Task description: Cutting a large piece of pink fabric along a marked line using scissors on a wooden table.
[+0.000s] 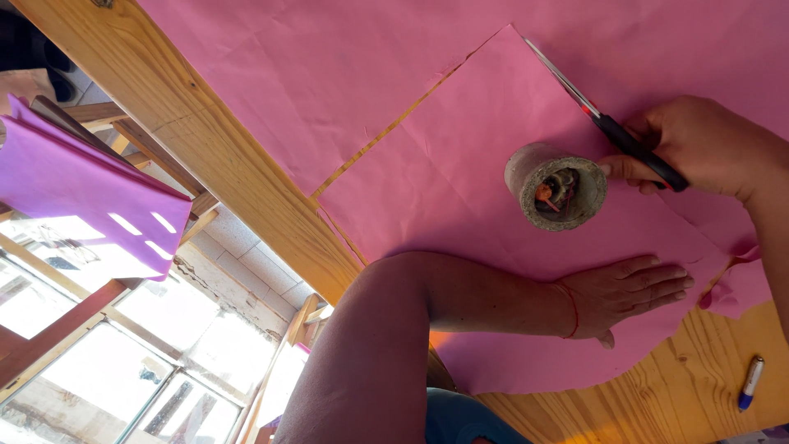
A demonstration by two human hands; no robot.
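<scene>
Wooden table (246, 177): left hand (629, 292) pressed flat, fingers spread, on pink paper (460, 164); right hand (699, 144) grips black-handled scissors (608, 123) beside grey cup (557, 187).

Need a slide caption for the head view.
Right hand holds scissors on pink paper; left hand presses it flat.

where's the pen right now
In the head view, the blue-and-white pen lies on the bare wooden table at the lower right, just beyond the pink paper edge, right of the flat left hand.
</scene>
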